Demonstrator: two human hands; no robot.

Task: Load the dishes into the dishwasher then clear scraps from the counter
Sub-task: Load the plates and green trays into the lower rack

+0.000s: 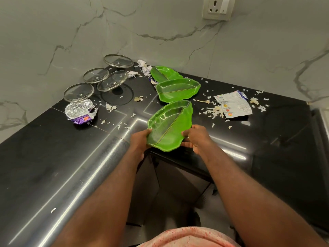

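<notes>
Above the counter (53,148), green plate (169,127) gripped by left hand (139,141), right hand (195,138) (plate's underside hidden)

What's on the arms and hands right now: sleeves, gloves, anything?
Nothing worn: left hand and right hand have no gloves, and no sleeves, watch or bands show along either arm. A pink garment with red speckles shows at the bottom edge.

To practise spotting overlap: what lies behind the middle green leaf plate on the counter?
Another green leaf plate, its near edge hidden by the middle plate. Crumpled paper lies beside it. What sits under either is covered.
</notes>
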